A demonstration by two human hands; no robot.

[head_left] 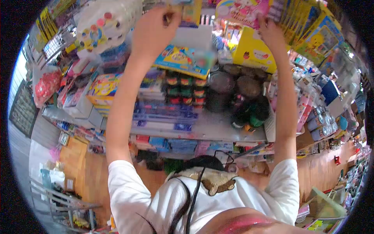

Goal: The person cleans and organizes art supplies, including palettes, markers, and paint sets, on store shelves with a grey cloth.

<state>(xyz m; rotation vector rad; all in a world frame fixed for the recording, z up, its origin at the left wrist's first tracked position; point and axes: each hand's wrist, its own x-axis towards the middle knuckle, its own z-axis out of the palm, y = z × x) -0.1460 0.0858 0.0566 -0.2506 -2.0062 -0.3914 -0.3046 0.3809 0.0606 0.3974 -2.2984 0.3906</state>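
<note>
Both my arms reach up and forward over a shelf of goods. My left hand (157,29) is at the top, its fingers curled with thumb and fingertips close together beside a yellow and blue package (191,13); what it may hold cannot be made out. At the upper right, my right hand (269,31) has its fingers at the edge of a pink cartoon-printed package (241,11). Under that package stands a yellow box (253,48). Between my arms a blue and yellow flat box (183,62) lies on top of stacked small jars (186,91).
Dark round containers (233,85) stand on the grey shelf (226,126). Colourful boxes (103,89) are stacked at the left, with a bag of red items (47,85) beyond. Packed goods line the right side. A metal rack (70,206) stands at the lower left.
</note>
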